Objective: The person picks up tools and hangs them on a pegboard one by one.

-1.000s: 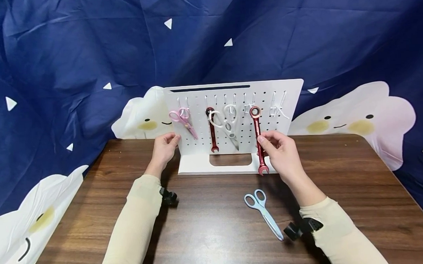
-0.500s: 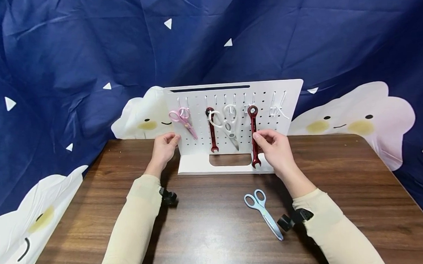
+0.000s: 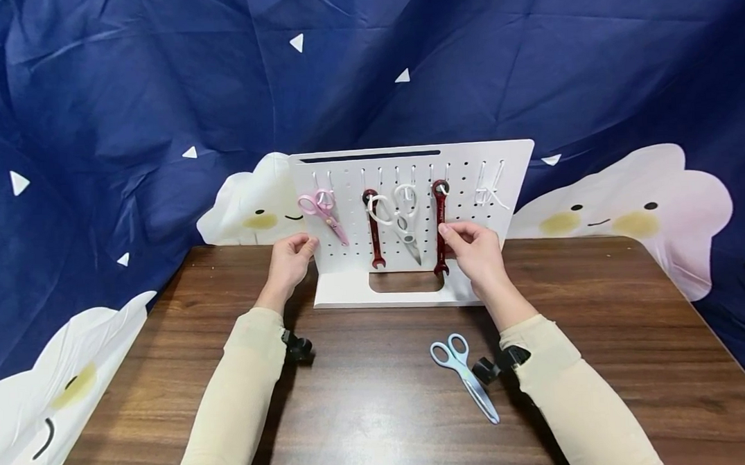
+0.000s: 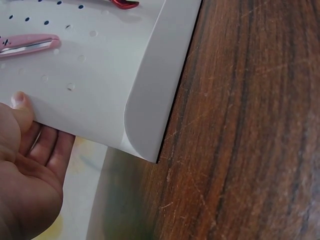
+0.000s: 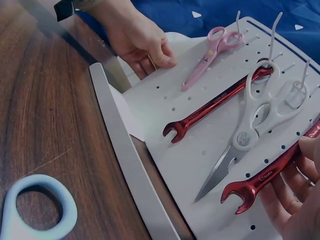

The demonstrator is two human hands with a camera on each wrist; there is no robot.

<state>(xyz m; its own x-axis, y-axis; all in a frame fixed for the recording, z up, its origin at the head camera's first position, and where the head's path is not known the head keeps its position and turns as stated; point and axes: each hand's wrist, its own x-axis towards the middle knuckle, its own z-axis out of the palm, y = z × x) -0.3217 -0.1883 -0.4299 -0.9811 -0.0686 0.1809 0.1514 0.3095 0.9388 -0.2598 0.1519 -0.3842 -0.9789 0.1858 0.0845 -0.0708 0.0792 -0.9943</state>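
A white pegboard (image 3: 469,159) stands upright on the wooden table (image 3: 380,412). My right hand (image 3: 469,245) pinches the shaft of a red wrench (image 3: 439,216), whose ring end sits at a hook near the board's top; the right wrist view shows the wrench (image 5: 270,177) against the board, fingers around it. My left hand (image 3: 289,257) grips the board's left edge, thumb on the front face (image 4: 20,102). Pink scissors (image 3: 323,212), another red wrench (image 3: 373,225) and white scissors (image 3: 402,217) hang on hooks.
Light blue scissors (image 3: 462,371) lie flat on the table in front of the board, near my right forearm. White hooks (image 3: 492,186) at the board's right hold nothing. A dark blue cloth with cloud figures (image 3: 627,207) hangs behind the table.
My right hand has carried the red wrench up and to the left, from the board's lower right to the hook beside the white scissors. My left hand has stayed on the board's edge.
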